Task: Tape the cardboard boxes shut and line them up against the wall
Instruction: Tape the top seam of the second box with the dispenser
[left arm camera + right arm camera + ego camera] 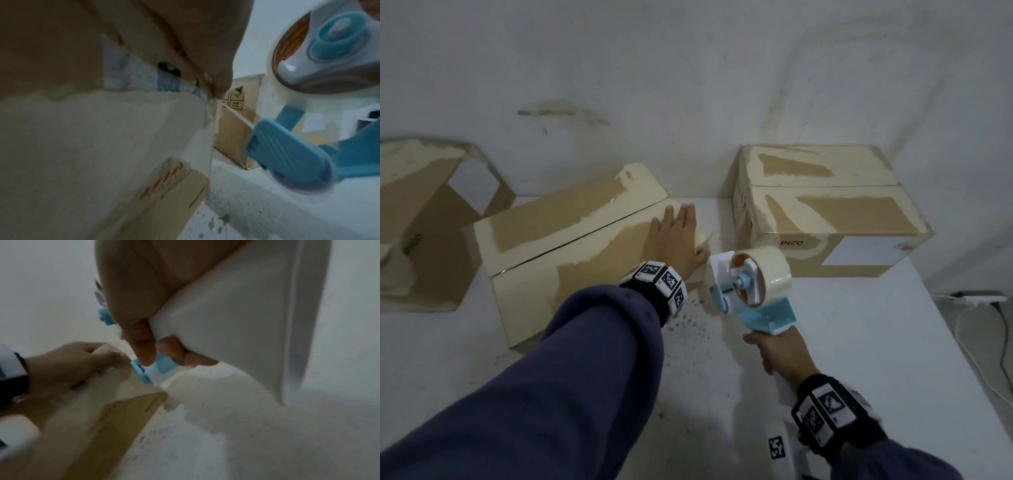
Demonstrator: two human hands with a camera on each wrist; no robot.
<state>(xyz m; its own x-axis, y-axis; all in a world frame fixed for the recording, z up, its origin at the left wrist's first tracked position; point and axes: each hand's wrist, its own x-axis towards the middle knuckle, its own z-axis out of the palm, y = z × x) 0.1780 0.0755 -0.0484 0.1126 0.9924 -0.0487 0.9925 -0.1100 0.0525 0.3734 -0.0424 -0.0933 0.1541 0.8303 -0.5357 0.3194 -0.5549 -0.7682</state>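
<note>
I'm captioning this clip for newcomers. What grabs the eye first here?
The blue and white tape dispenser, gripped by the right hand at centre. Beside it the left hand lies flat on the middle box, which sits at an angle. The right box stands by the wall.

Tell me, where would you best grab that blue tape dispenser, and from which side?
By its white handle, from the near side, below the roll, as the right hand grips it now. The tape dispenser carries its roll and cutting end up front, toward the middle box, so the rear handle is the free part.
</note>
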